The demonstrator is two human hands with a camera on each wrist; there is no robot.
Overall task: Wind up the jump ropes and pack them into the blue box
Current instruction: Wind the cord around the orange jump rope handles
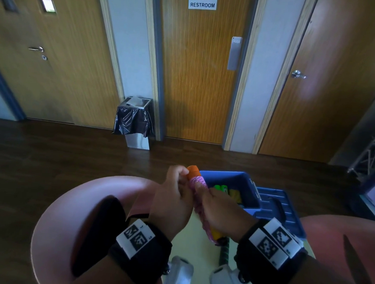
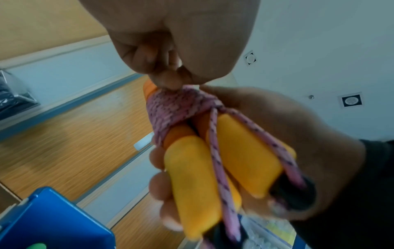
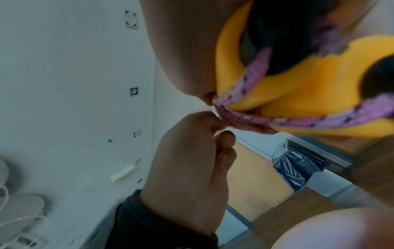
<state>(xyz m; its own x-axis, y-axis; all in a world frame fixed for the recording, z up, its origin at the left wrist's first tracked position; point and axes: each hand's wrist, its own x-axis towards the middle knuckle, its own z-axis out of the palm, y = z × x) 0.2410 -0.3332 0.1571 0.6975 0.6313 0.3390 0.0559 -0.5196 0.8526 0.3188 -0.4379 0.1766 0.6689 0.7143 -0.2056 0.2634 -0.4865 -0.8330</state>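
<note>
I hold a jump rope with yellow foam handles [image 2: 192, 168] and orange ends [image 1: 192, 170] over the table, just left of the blue box [image 1: 224, 173]. Pink speckled rope [image 2: 170, 109] is wound round the upper part of the two handles. My right hand [image 1: 205, 192] grips both handles side by side. At the top of the winding, my left hand [image 1: 181, 176] pinches the rope between thumb and fingertips [image 3: 217, 123]. Two rope strands [image 2: 215, 151] run down between the handles. The open box holds green [image 1: 221, 188] and yellow [image 1: 234, 195] handles.
The box's blue lid [image 1: 276, 203] hangs open to its right. A dark green handle [image 1: 224, 252] lies on the pale yellow table [image 1: 188, 239] under my wrists. Pink seats [image 1: 81, 201] flank the table. A lined bin [image 1: 135, 119] stands by the restroom door.
</note>
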